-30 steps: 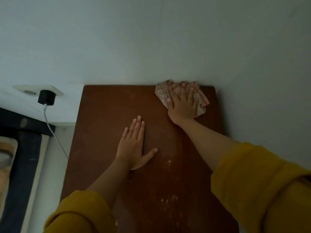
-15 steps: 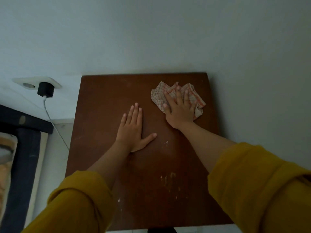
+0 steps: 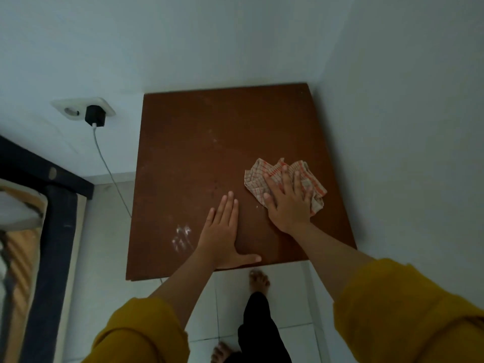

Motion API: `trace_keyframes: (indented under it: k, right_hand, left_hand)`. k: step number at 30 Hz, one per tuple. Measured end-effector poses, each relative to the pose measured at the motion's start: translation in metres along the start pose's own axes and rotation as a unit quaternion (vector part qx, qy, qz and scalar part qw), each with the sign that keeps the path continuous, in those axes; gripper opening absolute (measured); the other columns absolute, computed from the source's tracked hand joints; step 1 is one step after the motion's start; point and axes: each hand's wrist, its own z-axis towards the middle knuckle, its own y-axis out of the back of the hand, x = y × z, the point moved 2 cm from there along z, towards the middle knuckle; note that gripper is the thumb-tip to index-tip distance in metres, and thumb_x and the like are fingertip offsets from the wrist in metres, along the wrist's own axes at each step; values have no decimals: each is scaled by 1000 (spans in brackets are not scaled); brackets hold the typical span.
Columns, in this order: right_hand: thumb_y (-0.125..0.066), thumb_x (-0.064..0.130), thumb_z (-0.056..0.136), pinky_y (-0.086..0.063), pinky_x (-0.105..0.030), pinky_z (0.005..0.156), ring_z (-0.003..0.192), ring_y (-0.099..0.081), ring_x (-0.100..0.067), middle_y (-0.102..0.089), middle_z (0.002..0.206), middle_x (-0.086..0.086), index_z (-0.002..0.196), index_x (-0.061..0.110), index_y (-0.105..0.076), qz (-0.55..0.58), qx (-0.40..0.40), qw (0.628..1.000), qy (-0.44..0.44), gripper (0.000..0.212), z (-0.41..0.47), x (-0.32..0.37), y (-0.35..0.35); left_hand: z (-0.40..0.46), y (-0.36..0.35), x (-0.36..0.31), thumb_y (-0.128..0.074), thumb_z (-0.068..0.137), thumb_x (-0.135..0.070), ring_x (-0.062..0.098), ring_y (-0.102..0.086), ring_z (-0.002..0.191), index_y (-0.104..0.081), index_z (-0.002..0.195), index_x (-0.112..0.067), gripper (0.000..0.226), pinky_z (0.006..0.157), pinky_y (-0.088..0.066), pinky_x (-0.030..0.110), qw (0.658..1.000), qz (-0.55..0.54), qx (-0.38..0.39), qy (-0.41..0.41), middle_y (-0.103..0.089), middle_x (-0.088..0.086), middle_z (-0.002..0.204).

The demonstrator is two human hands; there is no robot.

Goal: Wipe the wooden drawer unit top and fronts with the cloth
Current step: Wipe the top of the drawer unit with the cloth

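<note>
The dark brown top of the wooden drawer unit [image 3: 199, 153] fills the middle of the view, set into a wall corner; its fronts are hidden below. A crumpled beige cloth with orange checks [image 3: 255, 180] lies on the right half of the top. My right hand [image 3: 289, 205] presses flat on the cloth with straight, spread fingers. My left hand [image 3: 222, 231] rests flat on the bare wood near the front edge, thumb out. A patch of white smears [image 3: 182, 238] sits on the wood left of my left hand.
White walls close off the unit at the back and right. A wall socket [image 3: 70, 111] with a black charger [image 3: 94, 116] and its cable [image 3: 110, 171] is to the left. A dark bed frame [image 3: 56, 226] stands at far left. My bare feet [image 3: 259, 280] are on the white floor tiles.
My right hand has dragged the cloth from the back right corner toward the front. My left hand has slid nearer the front edge. The camera has pulled back, so floor and feet show.
</note>
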Motion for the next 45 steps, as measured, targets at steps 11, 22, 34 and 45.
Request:
trace_keyframes:
  k: [11,22,34,45]
  right_hand:
    - [-25,49,93,-10,-55,113,145,-16,-27,-25,156,-1,143,38,-32,-3,-68,998,1,51,-89,-9,-22]
    - [-33,31,100,-52,-50,85,109,-62,-37,-65,120,-16,114,13,-67,-70,-71,994,53,41,-110,-17,-22]
    - [-37,19,98,-47,-41,81,108,-57,-39,-51,133,-16,141,21,-38,48,-32,998,-15,43,33,28,65]
    - [-33,26,101,-39,-44,100,142,-25,-33,-26,154,-14,143,18,-37,121,-83,987,66,43,222,96,76]
  left_hand:
    - [-1,-7,1,-32,47,-99,17,18,142,2,148,-6,141,114,7,42,999,11,-44,-6,17,5,155]
    - [-1,-3,0,-32,46,-100,18,19,142,4,148,-6,143,114,7,43,999,6,-33,-11,18,6,155]
    - [21,27,34,-31,66,-88,17,14,143,-1,148,-8,119,111,10,45,1000,5,-27,1,13,3,156]
    - [130,66,137,-24,75,-81,18,15,143,3,148,-9,106,113,3,46,994,4,-66,91,14,5,156]
